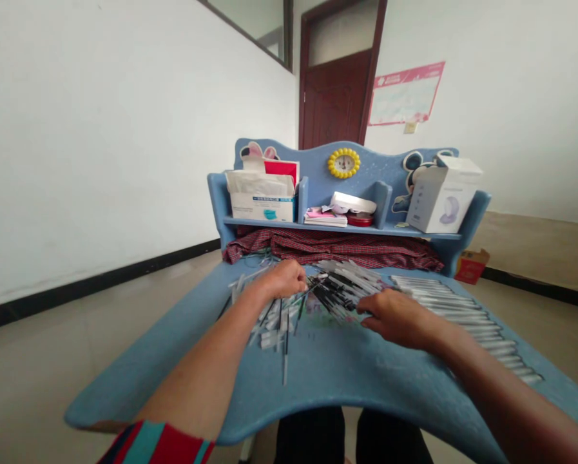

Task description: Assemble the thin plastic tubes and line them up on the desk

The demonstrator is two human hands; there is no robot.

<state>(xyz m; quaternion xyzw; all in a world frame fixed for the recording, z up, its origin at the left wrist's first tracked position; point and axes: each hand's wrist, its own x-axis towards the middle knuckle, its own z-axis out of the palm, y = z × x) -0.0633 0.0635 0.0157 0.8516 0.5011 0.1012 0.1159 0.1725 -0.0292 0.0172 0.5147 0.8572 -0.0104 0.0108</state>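
A loose heap of thin pen parts (337, 287), black refills and clear barrels, lies in the middle of a blue desk (317, 380). My left hand (285, 278) rests on the heap's left side with its fingers curled shut; a thin dark refill (312, 289) sticks out from it to the right. My right hand (395, 316) lies on the heap's right edge, fingers bent and pinched over the parts. What it grips is hidden. A neat row of assembled pens (462, 316) runs along the desk to the right of that hand.
A red checked cloth (332, 248) lies under the desk's shelf. The shelf holds a box of papers (262, 193), a white carton (441, 196), small booklets and a yellow clock (343, 162). A brown door (334, 96) stands behind. An orange box (471, 265) sits on the floor.
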